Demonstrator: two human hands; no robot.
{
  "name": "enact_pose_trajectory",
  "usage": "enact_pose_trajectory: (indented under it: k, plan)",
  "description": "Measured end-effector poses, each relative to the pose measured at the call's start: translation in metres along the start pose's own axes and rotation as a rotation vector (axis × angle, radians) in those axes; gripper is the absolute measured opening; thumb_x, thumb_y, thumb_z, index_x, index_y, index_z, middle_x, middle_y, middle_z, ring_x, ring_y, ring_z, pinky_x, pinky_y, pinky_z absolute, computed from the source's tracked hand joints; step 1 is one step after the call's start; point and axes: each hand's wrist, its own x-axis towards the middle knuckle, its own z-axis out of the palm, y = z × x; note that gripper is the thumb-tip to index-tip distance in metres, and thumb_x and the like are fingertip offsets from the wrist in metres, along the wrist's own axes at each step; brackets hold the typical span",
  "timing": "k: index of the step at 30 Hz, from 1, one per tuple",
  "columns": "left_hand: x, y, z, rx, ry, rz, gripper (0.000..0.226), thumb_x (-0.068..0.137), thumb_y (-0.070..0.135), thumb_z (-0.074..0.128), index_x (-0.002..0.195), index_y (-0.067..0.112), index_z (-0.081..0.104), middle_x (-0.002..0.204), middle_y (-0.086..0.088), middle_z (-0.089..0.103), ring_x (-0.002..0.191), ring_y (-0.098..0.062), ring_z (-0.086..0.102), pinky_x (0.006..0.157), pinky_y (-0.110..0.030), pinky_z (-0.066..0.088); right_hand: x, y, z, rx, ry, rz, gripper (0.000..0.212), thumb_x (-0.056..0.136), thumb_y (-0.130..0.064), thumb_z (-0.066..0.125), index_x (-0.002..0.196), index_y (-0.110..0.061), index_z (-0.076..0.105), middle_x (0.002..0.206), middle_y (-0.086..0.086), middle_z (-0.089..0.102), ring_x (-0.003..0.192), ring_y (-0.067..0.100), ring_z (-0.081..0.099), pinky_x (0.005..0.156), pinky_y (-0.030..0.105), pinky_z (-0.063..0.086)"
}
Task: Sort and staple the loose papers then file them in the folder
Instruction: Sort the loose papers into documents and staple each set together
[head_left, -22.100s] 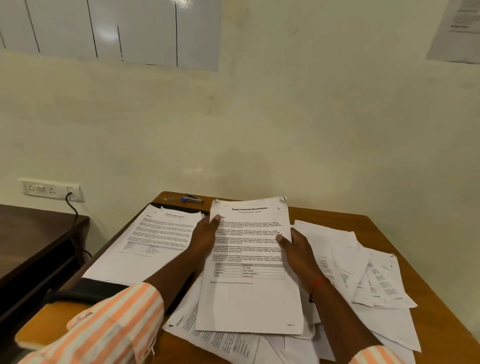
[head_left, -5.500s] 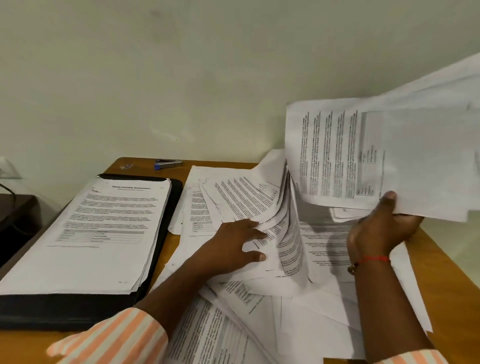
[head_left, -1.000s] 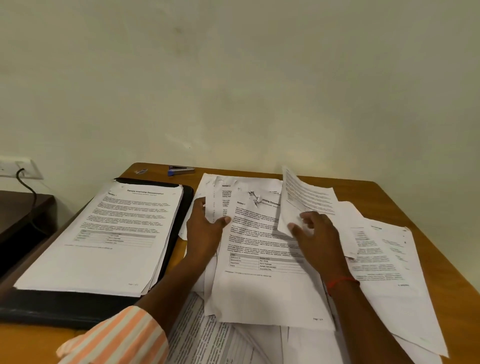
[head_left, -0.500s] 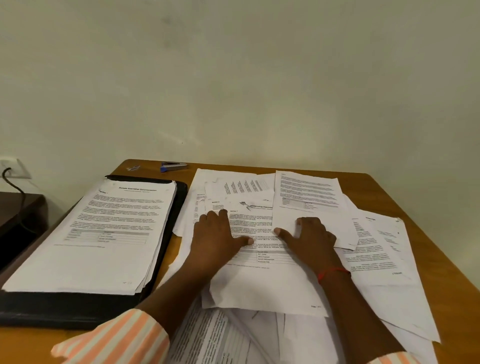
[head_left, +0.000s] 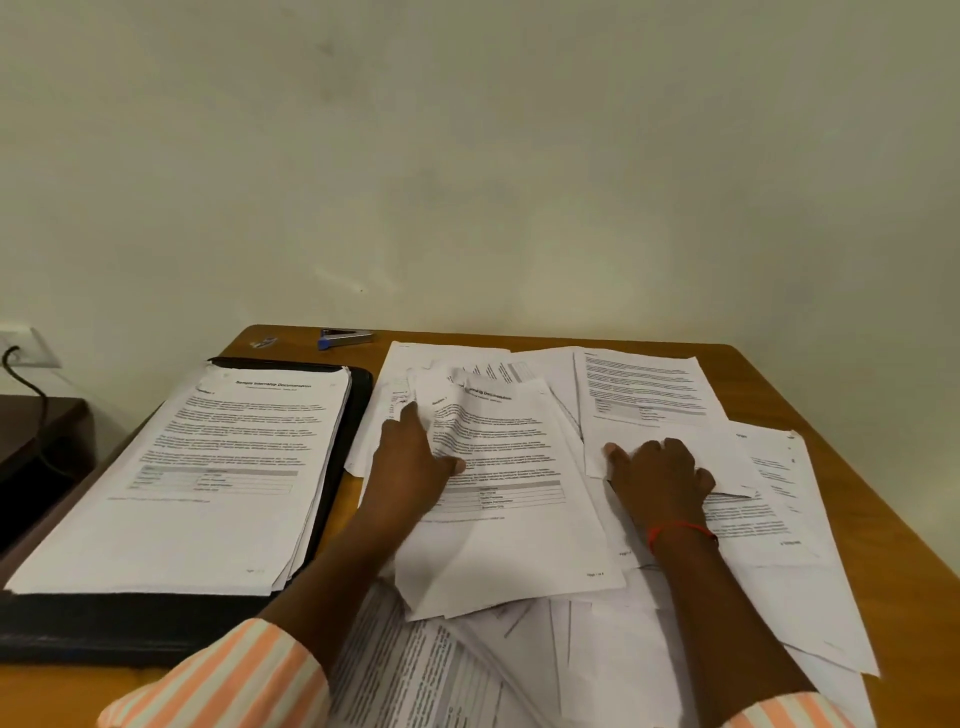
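Observation:
Loose printed papers lie in a messy heap over the right half of the wooden table. My left hand holds the left edge of a titled sheet, thumb on top, and the sheet buckles there. My right hand rests on the lower part of another printed sheet to the right. A black folder lies open on the left with a neat stack of papers on it. A blue stapler sits by the table's far edge.
A small metal bit lies left of the stapler. A wall socket with a black cable and a dark side table are at the far left. The wall stands right behind the table.
My right hand has slid to the right with its sheet. My left hand, flat on the titled sheet before, now holds its left edge, which has buckled upward.

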Motion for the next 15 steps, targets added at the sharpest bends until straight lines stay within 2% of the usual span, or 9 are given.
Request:
enact_pose_trajectory:
  k: [2,5,7,9,12,15]
  plan:
    - [0.003,0.0,-0.006,-0.1,0.018,-0.02,0.09,0.075,0.02,0.089,0.148,0.012,0.036,0.133,-0.007,0.063,0.118,-0.028,0.061,0.085,-0.029,0.045,-0.002,-0.001,-0.001,-0.014,0.047,0.017,0.056,0.102,-0.05,0.041,0.128,-0.003,0.06,0.137,0.015,0.05,0.134,0.03,0.041,0.113,0.049,0.026]
    - [0.006,-0.002,-0.013,-0.318,0.041,-0.045,0.082,0.08,0.013,0.084,0.147,0.02,0.038,0.124,-0.002,0.068,0.107,-0.023,0.067,0.085,-0.033,0.055,-0.005,-0.009,-0.005,0.049,0.078,-0.068,0.042,0.103,-0.039,0.047,0.127,-0.006,0.057,0.135,0.017,0.05,0.129,0.034,0.045,0.109,0.048,0.031]
    - [0.006,-0.006,-0.016,-0.421,0.072,-0.036,0.064,0.086,0.01,0.078,0.14,0.024,0.047,0.114,0.004,0.07,0.097,-0.016,0.068,0.084,-0.038,0.059,-0.007,-0.016,-0.008,0.127,0.034,-0.181,0.038,0.103,-0.032,0.05,0.134,-0.011,0.055,0.136,0.017,0.05,0.129,0.035,0.046,0.107,0.046,0.033]
    - [0.006,-0.01,-0.017,-0.453,0.116,-0.015,0.042,0.093,0.014,0.07,0.13,0.028,0.058,0.11,0.008,0.07,0.095,-0.012,0.068,0.087,-0.042,0.059,-0.01,-0.022,-0.007,0.186,-0.018,-0.271,0.033,0.1,-0.027,0.052,0.131,-0.017,0.06,0.131,0.014,0.054,0.127,0.034,0.047,0.102,0.046,0.034]
    - [0.008,-0.013,-0.021,-0.438,0.249,0.023,0.016,0.097,0.028,0.063,0.11,0.037,0.063,0.106,0.011,0.072,0.097,-0.011,0.07,0.088,-0.047,0.059,-0.016,-0.027,-0.007,0.163,-0.094,-0.274,0.04,0.096,-0.04,0.059,0.131,-0.02,0.06,0.129,0.01,0.054,0.127,0.031,0.044,0.104,0.043,0.031]
    - [0.01,-0.012,-0.024,-0.606,0.318,0.015,0.022,0.1,0.023,0.06,0.121,0.028,0.065,0.112,0.009,0.072,0.101,-0.008,0.069,0.089,-0.04,0.059,-0.017,-0.026,-0.006,0.111,-0.119,-0.276,0.06,0.089,-0.061,0.062,0.131,-0.018,0.06,0.13,0.011,0.055,0.126,0.031,0.044,0.104,0.042,0.035]
